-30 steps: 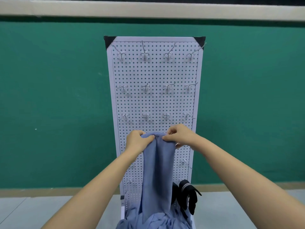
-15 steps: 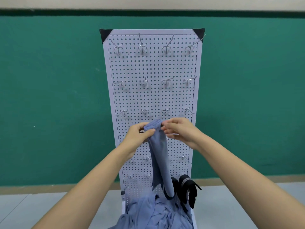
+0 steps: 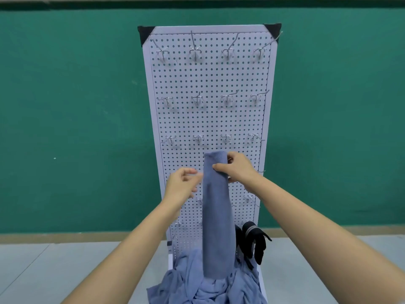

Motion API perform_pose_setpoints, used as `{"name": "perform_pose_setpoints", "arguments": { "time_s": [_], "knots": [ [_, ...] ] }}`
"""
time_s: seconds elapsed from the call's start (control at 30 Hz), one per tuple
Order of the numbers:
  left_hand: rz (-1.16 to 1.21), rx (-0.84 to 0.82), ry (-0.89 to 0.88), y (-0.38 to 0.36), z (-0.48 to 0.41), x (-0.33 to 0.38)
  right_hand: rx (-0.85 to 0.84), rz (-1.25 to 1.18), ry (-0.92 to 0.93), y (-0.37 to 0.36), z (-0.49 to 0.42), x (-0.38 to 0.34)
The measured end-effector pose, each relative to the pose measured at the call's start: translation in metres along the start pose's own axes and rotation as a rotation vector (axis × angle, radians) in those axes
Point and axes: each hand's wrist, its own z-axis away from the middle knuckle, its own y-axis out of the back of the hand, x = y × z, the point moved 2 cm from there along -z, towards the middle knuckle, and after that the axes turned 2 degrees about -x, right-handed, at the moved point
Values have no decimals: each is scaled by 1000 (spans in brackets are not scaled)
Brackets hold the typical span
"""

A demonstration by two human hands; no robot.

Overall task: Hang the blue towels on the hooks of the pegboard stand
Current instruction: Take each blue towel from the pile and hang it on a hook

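1. The right hand (image 3: 235, 170) pinches the top of a blue towel (image 3: 215, 205) between thumb and curled fingers.
2. The left hand (image 3: 182, 185) is just left of the towel, fingers loosely curled. Its fingertips are right at the towel's left edge. I cannot tell if it holds the cloth or only touches it.
3. The towel is up in front of the pegboard stand (image 3: 210, 119). It hangs down long and narrow from the right hand.
4. The top of the towel sits just below the third row of hooks (image 3: 225, 138). I cannot tell if it is on a hook.
5. The bottom of the towel reaches a pile of blue towels (image 3: 186, 281), crumpled at the foot of the stand, near the person.
6. A black thing with a grey stripe (image 3: 255, 240) hangs low on the right side of the board, just right of the towel.
7. The stand is white, full of small holes, with rows of four metal hooks.
8. It stands on a grey surface (image 3: 54, 270). A green wall (image 3: 65, 106) is far behind it.
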Motion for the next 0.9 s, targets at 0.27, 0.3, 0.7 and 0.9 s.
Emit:
{"name": "perform_pose_setpoints", "arguments": {
  "time_s": [0.27,0.3,0.7,0.9],
  "knots": [
    [-94,18,29,-51,32,-57,95,19,62,-28,5,-6],
    [-89,54,20,-53,30,-59,105,-21,64,-28,6,-7],
    [-536,111,-56,5,2,-104,1,-117,-425,1,22,134],
    [-752,-25,20,-4,-4,-121,-253,240,-87,-52,37,157]
  ]
}}
